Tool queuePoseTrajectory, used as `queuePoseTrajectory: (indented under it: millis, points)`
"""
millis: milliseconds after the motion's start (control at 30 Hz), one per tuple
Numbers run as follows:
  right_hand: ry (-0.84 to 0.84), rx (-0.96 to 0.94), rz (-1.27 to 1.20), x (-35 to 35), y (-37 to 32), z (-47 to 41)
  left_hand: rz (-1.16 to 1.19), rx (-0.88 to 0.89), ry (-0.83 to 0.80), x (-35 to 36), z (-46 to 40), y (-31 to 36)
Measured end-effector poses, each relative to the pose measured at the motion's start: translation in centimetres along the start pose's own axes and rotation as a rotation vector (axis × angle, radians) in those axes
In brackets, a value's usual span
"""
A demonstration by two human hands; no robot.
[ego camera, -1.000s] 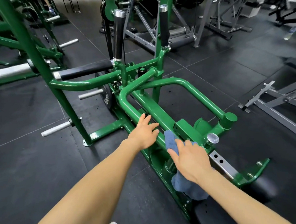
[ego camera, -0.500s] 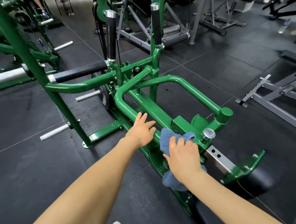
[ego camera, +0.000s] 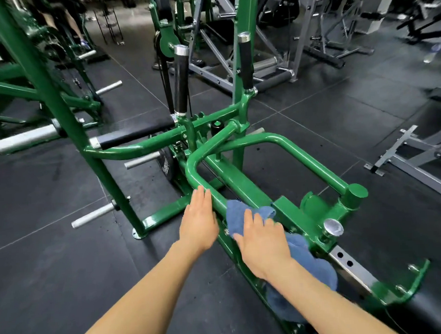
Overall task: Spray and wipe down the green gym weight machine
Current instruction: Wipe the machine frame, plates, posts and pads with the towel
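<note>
Green weight machine (ego camera: 243, 183) fills centre frame. Left hand (ego camera: 199, 223) rests flat, fingers straight, against its curved tube; right hand (ego camera: 264, 244), fingers spread, presses blue cloth (ego camera: 239, 217) onto the frame at lower centre.

Black rubber tile floor (ego camera: 51, 254) w/ pale seams all round. Grey steel rack (ego camera: 266, 48) at back, centre-right. Grey bench frame (ego camera: 420, 165) far right, low to floor. Second green rig (ego camera: 8, 84) upper left, silver peg (ego camera: 19, 140) sticking out. Someone's legs (ego camera: 71, 23) top left, beside that rig. Plastic bottle (ego camera: 430, 53) lying on floor, far right, blurred.
</note>
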State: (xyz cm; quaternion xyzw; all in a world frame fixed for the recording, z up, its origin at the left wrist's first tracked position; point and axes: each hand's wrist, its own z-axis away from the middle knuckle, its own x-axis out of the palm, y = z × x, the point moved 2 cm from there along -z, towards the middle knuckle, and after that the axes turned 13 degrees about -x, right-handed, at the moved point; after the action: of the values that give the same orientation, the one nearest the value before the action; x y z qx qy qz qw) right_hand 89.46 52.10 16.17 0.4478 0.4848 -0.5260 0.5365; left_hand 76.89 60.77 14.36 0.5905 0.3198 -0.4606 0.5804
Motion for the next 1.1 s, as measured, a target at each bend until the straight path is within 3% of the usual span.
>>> queuePoseTrajectory:
  millis: [167, 233, 367, 500, 633, 900, 1100]
  points:
    - [0.075, -0.003, 0.201, 0.7, -1.1, -3.6, 0.078, -0.091, -0.073, -1.5, -3.9, -2.8]
    - [0.005, 0.014, 0.145, 0.6, -1.5, -5.5, 0.180, -0.162, -0.096, -1.8, -5.6, -3.0]
    - [0.060, -0.052, 0.072, 0.6, -2.5, -9.7, 0.435, -0.268, -0.059, -2.3, -8.9, -2.9]
    - [0.079, -0.131, -0.010, -0.9, -3.4, -14.4, 0.478, -0.256, -0.053, -2.7, -12.3, -3.3]
    - [0.033, -0.134, -0.285, -1.8, -3.7, -18.5, 0.562, -0.259, -0.131, -3.2, -15.1, -3.3]
    - [0.117, 0.246, -0.689, 0.2, -2.1, -25.8, 0.638, -0.258, -0.209, -3.1, -19.9, -2.3]
    - [0.246, 0.464, -0.808, -0.3, 2.5, -30.2, 0.384, -0.158, -0.114, -1.4, -21.0, -2.1]
